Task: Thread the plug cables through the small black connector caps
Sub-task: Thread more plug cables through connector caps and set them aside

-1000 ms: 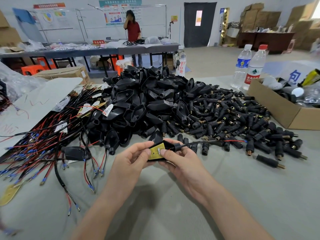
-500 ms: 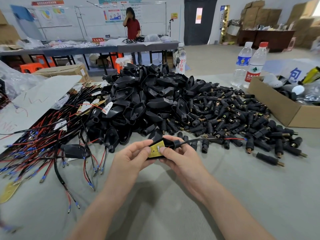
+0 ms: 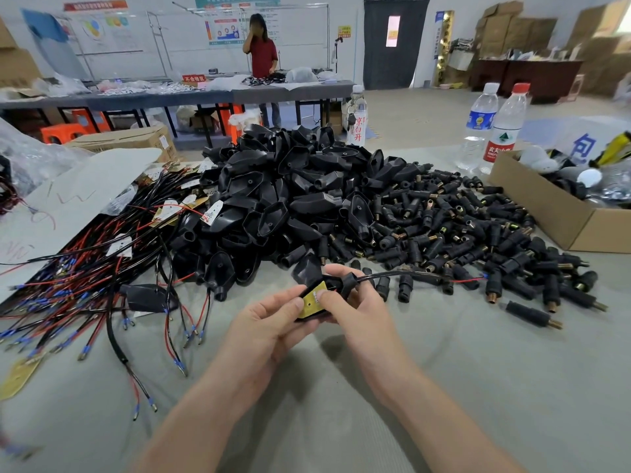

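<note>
Our left hand [image 3: 269,322] and right hand [image 3: 355,308] both curl and pinch one black cap [image 3: 336,284] over the near middle of the table [image 3: 444,387]. The cap slants up to the right. One cable [image 3: 403,274] runs from its neck toward the right edge. The pile [image 3: 307,199] behind holds too many to count.

Both forearms [image 3: 205,411] are bare up to the frame's lower edge. The left grip [image 3: 269,322] and the right grip [image 3: 355,308] are bare too, with short, plain thumbnails.
</note>
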`<state>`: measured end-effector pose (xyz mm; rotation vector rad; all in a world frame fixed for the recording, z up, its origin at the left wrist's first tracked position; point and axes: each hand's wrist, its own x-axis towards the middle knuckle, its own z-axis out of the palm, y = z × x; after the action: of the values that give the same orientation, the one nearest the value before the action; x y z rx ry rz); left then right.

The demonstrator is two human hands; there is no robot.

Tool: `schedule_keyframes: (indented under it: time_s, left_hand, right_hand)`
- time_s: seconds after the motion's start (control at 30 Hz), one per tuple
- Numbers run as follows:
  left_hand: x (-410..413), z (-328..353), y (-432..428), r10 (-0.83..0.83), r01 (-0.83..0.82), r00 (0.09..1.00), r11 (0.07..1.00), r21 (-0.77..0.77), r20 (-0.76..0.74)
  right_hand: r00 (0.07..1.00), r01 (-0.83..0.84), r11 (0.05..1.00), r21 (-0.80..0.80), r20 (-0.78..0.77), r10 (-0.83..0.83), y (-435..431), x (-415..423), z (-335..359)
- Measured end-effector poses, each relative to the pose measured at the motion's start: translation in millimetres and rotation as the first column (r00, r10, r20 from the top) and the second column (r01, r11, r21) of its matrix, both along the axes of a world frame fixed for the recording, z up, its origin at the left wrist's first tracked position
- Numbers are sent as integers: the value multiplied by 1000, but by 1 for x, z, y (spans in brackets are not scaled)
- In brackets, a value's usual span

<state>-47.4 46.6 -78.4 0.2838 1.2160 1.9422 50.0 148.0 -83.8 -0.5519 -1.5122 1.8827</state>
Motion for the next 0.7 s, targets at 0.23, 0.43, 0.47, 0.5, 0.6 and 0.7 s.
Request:
schedule_keyframes:
  time_s: [0.23, 0.43, 0.47, 0.5, 0.6, 0.7]
  left_hand:
    - [-3, -1, -1, -78, 86, 988, 995, -56, 132]
    - [-30, 9, -18, -19, 18, 1000, 990, -139, -10]
    - [-35, 12, -22, -30, 22, 998, 988, -156, -50]
    - [-40, 14, -27, -36, 22, 996, 986, -166, -85]
    - [-47, 17, -36, -4, -22, 990, 984, -178, -140]
    - [-52, 19, -41, 42, -69, 986, 982, -173, -158]
  right_hand:
    - [997, 49, 996, -80, -61, -54, -3, -2, 3]
    - [990, 81, 994, -68, -114, -88, 13, 6, 10]
    - [984, 104, 989, -105, -134, -118, 19, 9, 13]
    - [979, 121, 983, -138, -149, -141, 25, 11, 16]
    - [967, 127, 969, -210, -190, -168, 38, 19, 22]
    - [954, 156, 958, -241, -216, -209, 46, 25, 25]
